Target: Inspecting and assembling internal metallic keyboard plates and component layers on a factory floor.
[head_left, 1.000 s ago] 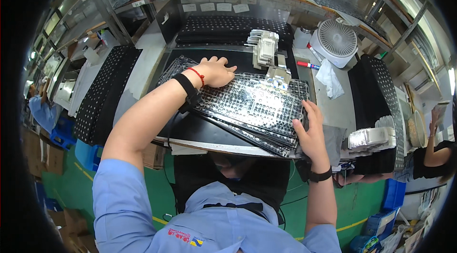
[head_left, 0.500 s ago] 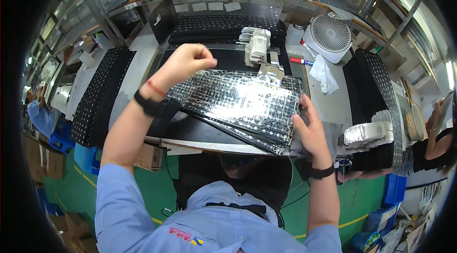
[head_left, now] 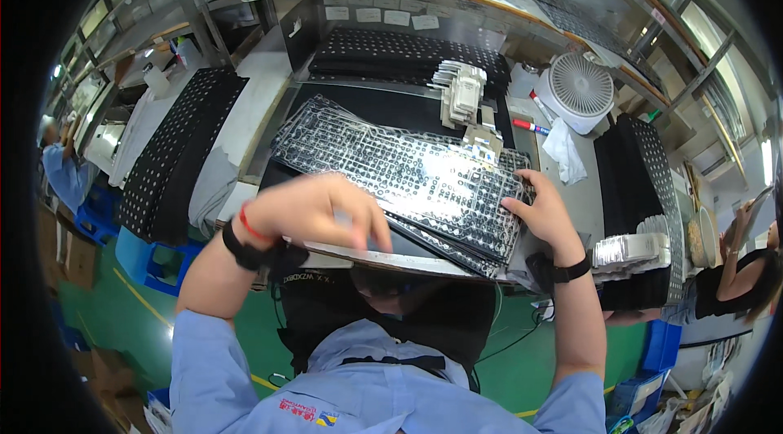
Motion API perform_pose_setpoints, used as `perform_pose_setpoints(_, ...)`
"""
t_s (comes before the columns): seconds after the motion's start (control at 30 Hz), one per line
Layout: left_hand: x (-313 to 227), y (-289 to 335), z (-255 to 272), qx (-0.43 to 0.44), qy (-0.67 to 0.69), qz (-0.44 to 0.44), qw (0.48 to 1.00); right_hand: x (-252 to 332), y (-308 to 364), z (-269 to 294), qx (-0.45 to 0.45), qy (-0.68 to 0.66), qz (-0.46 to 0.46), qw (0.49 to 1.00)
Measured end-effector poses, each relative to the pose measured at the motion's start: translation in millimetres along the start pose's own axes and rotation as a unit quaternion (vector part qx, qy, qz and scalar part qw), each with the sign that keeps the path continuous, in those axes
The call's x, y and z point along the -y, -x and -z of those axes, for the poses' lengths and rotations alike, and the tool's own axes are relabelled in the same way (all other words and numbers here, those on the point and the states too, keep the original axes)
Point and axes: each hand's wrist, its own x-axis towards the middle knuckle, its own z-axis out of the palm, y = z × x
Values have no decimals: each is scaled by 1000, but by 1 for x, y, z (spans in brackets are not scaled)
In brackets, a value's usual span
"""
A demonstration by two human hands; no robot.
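Apparently steadying the fanned keyboard membrane sheets askew on the desk, the right hand rests at their right end, thumb and fingers spread, while the blurred left hand, fingers loosely parted and seemingly empty, hangs by their near edge.

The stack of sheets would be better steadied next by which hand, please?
Probably the right hand: it is at the right end of the stack, while the left hand is blurred, nearer the body.

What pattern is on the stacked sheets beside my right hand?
The sheets look black and silvery, dotted in close rows; best seen in the head view.
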Motion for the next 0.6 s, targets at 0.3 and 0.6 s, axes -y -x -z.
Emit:
perform_pose_setpoints(0.3,71,30,170,-500,76,132,853,2,-51,22,-128,-305,-32,943)
perform_pose_setpoints(0.6,124,35,174,-396,164,171,887,-28,-98,7,-157,-373,-65,912)
